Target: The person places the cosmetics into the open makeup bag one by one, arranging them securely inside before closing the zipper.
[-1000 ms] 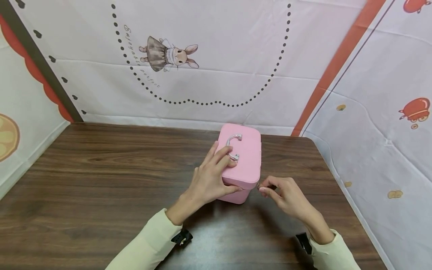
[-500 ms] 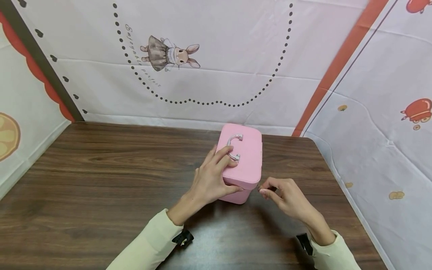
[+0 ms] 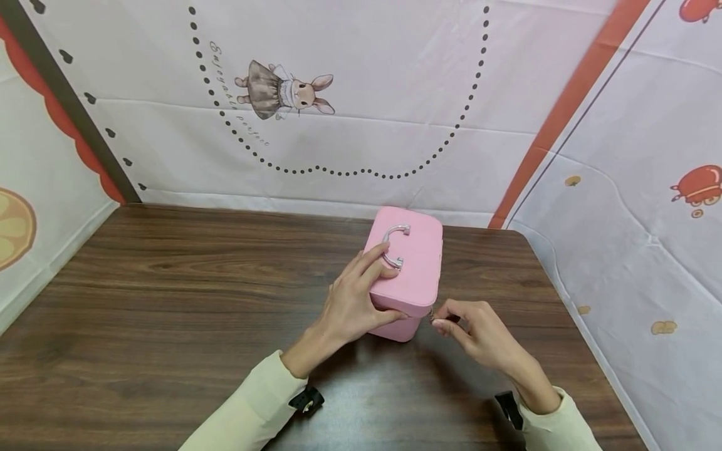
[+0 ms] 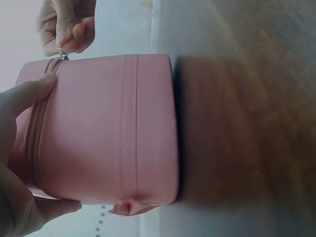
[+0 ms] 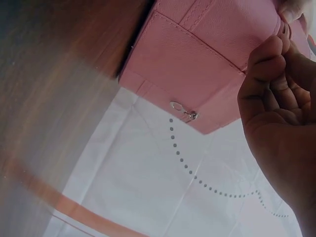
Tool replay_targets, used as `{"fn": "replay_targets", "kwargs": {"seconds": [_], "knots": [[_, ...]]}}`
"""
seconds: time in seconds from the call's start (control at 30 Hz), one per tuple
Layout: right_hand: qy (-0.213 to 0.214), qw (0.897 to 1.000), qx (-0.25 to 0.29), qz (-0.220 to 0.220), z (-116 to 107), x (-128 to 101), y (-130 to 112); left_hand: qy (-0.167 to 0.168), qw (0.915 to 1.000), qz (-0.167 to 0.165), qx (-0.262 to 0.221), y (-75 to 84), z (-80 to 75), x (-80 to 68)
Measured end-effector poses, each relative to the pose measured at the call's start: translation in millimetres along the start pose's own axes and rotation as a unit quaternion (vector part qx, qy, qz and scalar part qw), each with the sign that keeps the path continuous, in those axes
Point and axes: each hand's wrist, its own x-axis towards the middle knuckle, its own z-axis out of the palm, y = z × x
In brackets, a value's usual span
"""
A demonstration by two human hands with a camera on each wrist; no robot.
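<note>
My left hand [image 3: 348, 305] grips the pink, boxy, leather-look case [image 3: 414, 282] beneath it on the brown wood-grain worktop [image 3: 169, 313], and my right hand [image 3: 479, 329], just beside the case's corner, pinches the small silver zip pull [image 4: 62, 54], which I'd draw level along the pink zip track [image 4: 35, 133].

Head view high, forward-down; wrist views close and sideways, pink case [image 4: 106, 128] in both.

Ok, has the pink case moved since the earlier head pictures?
Yes, slightly: in the head view the pink case has shifted rightward, closer to the orange stripe on the backdrop.
</note>
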Motion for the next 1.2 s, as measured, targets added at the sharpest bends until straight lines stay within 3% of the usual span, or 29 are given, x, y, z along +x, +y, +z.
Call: {"fn": "replay_targets", "kwargs": {"seconds": [0.27, 0.43, 0.63, 1.2], "knots": [[0.013, 1.000, 0.004, 0.023, 3, -1, -1, -0.020, 0.9992, -0.030, -0.019, 2.0, 3.5, -2.4], [0.012, 1.000, -0.004, 0.029, 3, -2, -2, 0.008, 0.9995, -0.025, -0.020, 2.3, 6.7, -5.0], [0.014, 1.000, -0.021, 0.002, 0, 0, -5, 0.045, 0.9986, -0.025, -0.010, 2.6, 10.8, -6.7], [0.019, 1.000, -0.011, -0.016, 5, 1, -9, 0.040, 0.9983, -0.042, -0.005, 6.6, 13.6, -9.3]]}}
